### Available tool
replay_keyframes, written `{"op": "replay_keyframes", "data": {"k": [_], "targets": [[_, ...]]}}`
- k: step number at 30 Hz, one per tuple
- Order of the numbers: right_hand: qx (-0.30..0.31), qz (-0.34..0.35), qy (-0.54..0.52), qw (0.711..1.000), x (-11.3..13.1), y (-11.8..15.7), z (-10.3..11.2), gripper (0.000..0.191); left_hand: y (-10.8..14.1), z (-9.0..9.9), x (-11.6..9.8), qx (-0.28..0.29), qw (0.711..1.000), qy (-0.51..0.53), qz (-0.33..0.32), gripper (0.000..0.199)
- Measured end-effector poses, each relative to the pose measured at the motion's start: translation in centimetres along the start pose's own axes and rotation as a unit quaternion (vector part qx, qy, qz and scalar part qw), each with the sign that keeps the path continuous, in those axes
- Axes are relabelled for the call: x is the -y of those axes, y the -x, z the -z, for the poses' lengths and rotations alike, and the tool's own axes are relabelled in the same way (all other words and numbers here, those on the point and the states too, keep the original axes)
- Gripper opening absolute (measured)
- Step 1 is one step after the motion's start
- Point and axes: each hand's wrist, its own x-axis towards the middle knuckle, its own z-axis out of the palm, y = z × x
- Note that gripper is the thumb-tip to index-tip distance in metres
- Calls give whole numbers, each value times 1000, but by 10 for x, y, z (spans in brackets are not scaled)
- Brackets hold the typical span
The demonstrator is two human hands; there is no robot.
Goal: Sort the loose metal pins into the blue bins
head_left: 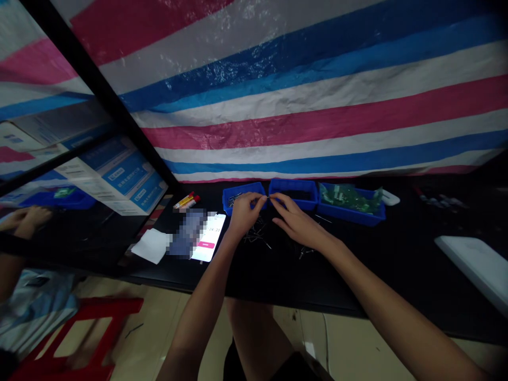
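Note:
My left hand point(245, 212) is closed in a pinch, fingertips turned to the right. Facing it, my right hand point(292, 216) pinches with thumb apart from the fingertips' meeting point. A tiny shiny piece shows where the fingertips of both hands meet, too small to name. Behind my left hand is a blue bin point(243, 187) with small metal parts in it. Another blue bin point(293, 186) stands behind my right hand. Thin metal pins or rods point(256, 233) lie loose on the black table point(270, 280) below my left hand, and more metal pieces point(305, 251) lie under my right wrist.
A third blue bin point(353, 214) holds green plastic packets point(345, 197). To the left lie a lit phone point(208, 238), white paper point(151, 245) and red-and-yellow markers point(186, 201). A white box-like object point(476, 264) lies right. Another person's hands point(34, 217) show beyond the black frame.

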Motion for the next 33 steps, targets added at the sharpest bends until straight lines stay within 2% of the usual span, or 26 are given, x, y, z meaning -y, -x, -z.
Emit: {"op": "replay_keyframes", "data": {"k": [5,10,15,25,33], "targets": [[-10,7,21,1000,0,1,2,57,0,0,3,-4,999,45,28,23],[-103,-1,47,994,1,1,8,36,-1,2,5,-17,996,68,56,19],[-163,-20,46,985,-2,0,10,30,-2,3,4,-9,993,91,79,17],[-134,-73,21,988,4,-1,15,32,-1,0,-3,34,984,150,89,29],[-141,-82,24,986,3,0,15,27,-1,-1,-2,18,982,161,98,31]]}}
